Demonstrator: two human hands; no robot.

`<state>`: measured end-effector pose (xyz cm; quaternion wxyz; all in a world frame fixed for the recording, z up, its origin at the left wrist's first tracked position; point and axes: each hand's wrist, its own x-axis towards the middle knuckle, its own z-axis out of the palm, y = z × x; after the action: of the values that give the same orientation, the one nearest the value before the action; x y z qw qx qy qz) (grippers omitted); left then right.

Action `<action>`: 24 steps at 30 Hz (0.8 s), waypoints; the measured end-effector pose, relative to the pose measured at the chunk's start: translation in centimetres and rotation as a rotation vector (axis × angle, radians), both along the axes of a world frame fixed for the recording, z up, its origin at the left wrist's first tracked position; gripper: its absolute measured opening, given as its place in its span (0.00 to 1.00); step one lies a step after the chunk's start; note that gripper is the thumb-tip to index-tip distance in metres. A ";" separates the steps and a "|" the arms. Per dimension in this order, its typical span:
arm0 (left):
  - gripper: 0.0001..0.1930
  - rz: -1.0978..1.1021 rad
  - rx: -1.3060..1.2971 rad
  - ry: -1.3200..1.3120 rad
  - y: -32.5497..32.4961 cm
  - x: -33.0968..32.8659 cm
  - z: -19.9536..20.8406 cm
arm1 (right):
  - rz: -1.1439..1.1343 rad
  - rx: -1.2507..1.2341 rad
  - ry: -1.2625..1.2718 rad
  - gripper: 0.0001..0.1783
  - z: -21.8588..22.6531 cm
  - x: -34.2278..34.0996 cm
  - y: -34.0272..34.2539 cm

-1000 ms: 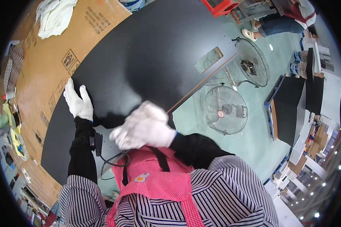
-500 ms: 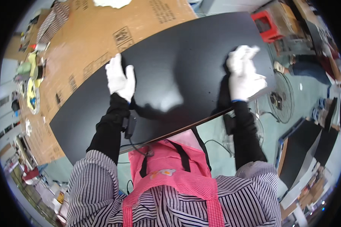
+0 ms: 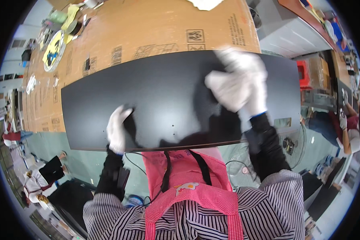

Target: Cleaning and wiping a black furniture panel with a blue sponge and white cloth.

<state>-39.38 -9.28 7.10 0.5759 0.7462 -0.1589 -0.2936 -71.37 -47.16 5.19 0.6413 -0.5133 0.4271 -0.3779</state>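
A long black panel (image 3: 156,92) with a gently curved far edge lies in front of me, partly over the cardboard-covered table. My left hand (image 3: 117,130), in a white glove, rests on the panel's near left part, its fingers loosely bent and the thumb apart, with nothing in it. Farther right, my white-gloved right hand (image 3: 250,76) is over the panel and smeared by motion. Bunched beneath and beside its fingers is what looks like a white cloth (image 3: 226,90); the blur hides its exact edges. Small dark holes show near the panel's front edge.
Flattened cardboard (image 3: 160,28) with printed marks covers the table beyond the panel. A round dish (image 3: 54,52) and yellow cloth lie at the far left. At the right are a red stool (image 3: 303,75), a standing fan (image 3: 290,146) and another person (image 3: 350,128).
The panel has turned so that its near edge runs nearly level across my view. My left hand has moved nearer to me; my right hand has swept left over the panel.
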 end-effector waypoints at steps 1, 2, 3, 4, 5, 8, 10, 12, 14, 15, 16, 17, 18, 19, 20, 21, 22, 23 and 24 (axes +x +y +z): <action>0.23 0.085 0.059 -0.011 3.4 0.4 0.2 | -0.149 -0.132 -0.131 0.22 -1.3 -3.2 -4.9; 0.23 0.099 0.161 -0.094 6.1 0.2 0.8 | -0.254 -0.407 0.130 0.24 -1.8 -6.2 -9.9; 0.23 0.190 0.138 -0.064 9.7 0.2 1.0 | -0.340 -0.668 0.373 0.27 -2.0 -6.6 -12.5; 0.22 0.357 0.124 -0.054 14.0 0.2 1.1 | -0.283 -0.616 0.748 0.29 -2.1 -5.2 -11.8; 0.20 0.414 0.523 -0.264 17.0 0.0 1.2 | -0.226 -0.561 1.128 0.31 -1.4 -4.0 -10.9; 0.25 0.712 0.181 0.010 23.0 -2.2 1.4 | 0.256 -1.420 1.149 0.19 1.1 8.0 -5.0; 0.26 0.666 0.228 -0.054 22.9 -3.4 1.8 | 0.243 -1.446 1.281 0.19 3.3 19.2 3.8; 0.27 0.631 0.232 -0.104 20.8 -3.0 1.3 | 0.246 -1.653 1.145 0.18 2.3 27.1 10.0; 0.27 0.529 0.172 -0.213 17.9 -1.7 1.5 | 0.448 -1.619 1.019 0.27 3.2 33.3 18.7; 0.27 0.432 0.114 -0.320 16.5 -0.4 1.5 | 0.544 -1.621 0.750 0.30 3.8 35.1 22.4; 0.26 0.367 0.136 -0.354 14.5 1.1 1.3 | 0.549 -1.680 0.768 0.30 2.6 36.0 26.5; 0.24 0.296 0.154 -0.387 12.2 2.6 1.0 | 0.568 -1.702 0.720 0.30 1.2 36.2 29.7; 0.25 0.246 0.139 -0.404 10.5 4.4 0.9 | 1.002 -1.439 0.356 0.33 -1.0 34.5 31.0; 0.25 0.179 0.111 -0.419 7.7 5.9 1.0 | 0.784 -1.383 0.264 0.28 -3.1 33.6 31.1; 0.26 0.175 0.205 -0.447 8.4 7.9 0.8 | 0.879 -1.313 0.337 0.22 -0.7 33.2 30.6; 0.26 0.170 0.295 -0.468 9.4 10.1 0.4 | 0.975 -1.247 0.415 0.16 2.3 31.7 27.2; 0.27 0.170 0.340 -0.490 10.0 12.4 -0.4 | 0.813 -1.109 0.330 0.07 3.0 30.0 22.7; 0.27 0.154 0.370 -0.512 9.9 14.5 -1.8 | 0.616 -1.394 0.613 0.09 1.8 27.6 17.6; 0.29 0.108 0.491 -0.645 11.7 15.9 -2.7 | 0.723 -1.303 1.191 0.02 3.8 25.8 13.6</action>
<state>-23.51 2.44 4.38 0.3161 0.9226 -0.2171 -0.0429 -45.56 -33.56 8.98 -0.0158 -0.9787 0.2046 0.0031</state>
